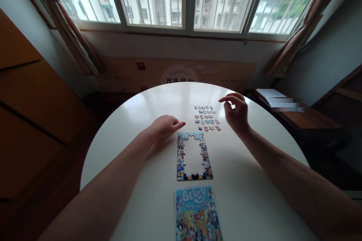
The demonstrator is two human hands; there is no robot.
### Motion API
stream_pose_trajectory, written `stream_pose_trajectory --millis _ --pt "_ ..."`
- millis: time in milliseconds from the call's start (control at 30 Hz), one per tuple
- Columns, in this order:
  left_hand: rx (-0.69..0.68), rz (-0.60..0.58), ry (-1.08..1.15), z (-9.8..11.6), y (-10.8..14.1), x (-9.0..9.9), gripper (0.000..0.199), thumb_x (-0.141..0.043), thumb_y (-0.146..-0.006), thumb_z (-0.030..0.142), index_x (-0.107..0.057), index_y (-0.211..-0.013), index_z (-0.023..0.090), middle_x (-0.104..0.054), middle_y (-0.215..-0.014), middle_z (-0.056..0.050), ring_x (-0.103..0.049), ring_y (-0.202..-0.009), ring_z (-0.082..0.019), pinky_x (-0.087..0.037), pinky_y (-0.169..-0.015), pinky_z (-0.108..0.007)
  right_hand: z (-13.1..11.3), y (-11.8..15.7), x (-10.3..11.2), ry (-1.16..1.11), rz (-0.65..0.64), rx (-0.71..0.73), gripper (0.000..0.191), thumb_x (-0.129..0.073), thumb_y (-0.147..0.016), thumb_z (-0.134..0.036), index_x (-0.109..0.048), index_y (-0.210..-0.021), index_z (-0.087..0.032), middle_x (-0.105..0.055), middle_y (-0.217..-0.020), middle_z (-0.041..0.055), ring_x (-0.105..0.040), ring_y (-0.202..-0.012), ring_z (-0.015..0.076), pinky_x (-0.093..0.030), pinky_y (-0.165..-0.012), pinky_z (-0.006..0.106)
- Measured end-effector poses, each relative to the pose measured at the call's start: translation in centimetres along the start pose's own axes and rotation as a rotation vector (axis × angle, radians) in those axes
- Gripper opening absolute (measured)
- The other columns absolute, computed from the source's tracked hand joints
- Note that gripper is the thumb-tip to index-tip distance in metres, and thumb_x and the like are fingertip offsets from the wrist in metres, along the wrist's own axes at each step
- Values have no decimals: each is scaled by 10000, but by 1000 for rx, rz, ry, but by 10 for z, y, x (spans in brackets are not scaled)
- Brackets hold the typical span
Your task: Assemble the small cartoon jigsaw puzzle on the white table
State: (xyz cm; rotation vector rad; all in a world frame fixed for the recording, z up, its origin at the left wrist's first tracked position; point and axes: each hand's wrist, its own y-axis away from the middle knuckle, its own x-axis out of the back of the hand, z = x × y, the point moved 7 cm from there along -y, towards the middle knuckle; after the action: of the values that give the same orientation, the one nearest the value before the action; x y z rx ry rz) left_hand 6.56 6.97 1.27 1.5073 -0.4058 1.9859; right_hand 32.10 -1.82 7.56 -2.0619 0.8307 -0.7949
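Left hand (166,124) curled, grip hidden, right hand (237,112) half spread, seemingly empty, puzzle pieces (207,122)

Your table (237,184) is white, glossy, with a curved far edge. Closest to you: the sheet (198,212), "Bluey" across its top, lower end out of view. Just beyond it, not touching: the puzzle border (180,158), joined up, bare tabletop inside. Past that, slightly to your right: loose pieces (208,121), five rough rows.
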Motion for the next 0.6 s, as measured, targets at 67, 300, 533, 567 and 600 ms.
stream_pose_trajectory --millis 67,300,533,567,600 --pt "2 73 35 -3 -2 3 576 -321 -946 625 -441 -577 199 -513 -581 -34 -408 -562 -153 -238 -591 -314 25 -5 5 18 44 -81 266 -485 -760 -136 -736 -780 -222 -664 -930 62 -608 -954 234 -505 -825 386" --pt "-33 267 210 -12 -2 10 493 -307 -941 538 -249 -569 220 -268 -530 26 -296 -531 -137 -227 -587 -312 71 4 -8 90 -19 -174 317 -485 -745 -146 -778 -851 -205 -693 -974 80 -612 -1004 257 -489 -965 445" --pt "-25 375 266 -15 1 17 468 -323 -927 509 -216 -573 223 -232 -542 30 -272 -533 -131 -216 -578 -309 54 10 -23 84 -149 -113 319 -518 -799 -137 -805 -906 -227 -698 -1078 82 -579 -1097 264 -467 -1021 471" --pt "-23 378 266 -15 1 18 467 -328 -925 508 -215 -572 223 -228 -540 30 -271 -532 -131 -214 -576 -310 50 10 -24 95 -162 -102 320 -521 -801 -128 -805 -902 -233 -697 -1089 80 -572 -1113 266 -457 -1035 478" --pt "-22 380 265 -15 1 18 467 -333 -923 506 -214 -571 223 -226 -539 30 -270 -530 -130 -214 -575 -310 48 11 -25 107 -172 -90 321 -523 -800 -117 -805 -895 -238 -697 -1098 77 -566 -1125 267 -447 -1050 485"
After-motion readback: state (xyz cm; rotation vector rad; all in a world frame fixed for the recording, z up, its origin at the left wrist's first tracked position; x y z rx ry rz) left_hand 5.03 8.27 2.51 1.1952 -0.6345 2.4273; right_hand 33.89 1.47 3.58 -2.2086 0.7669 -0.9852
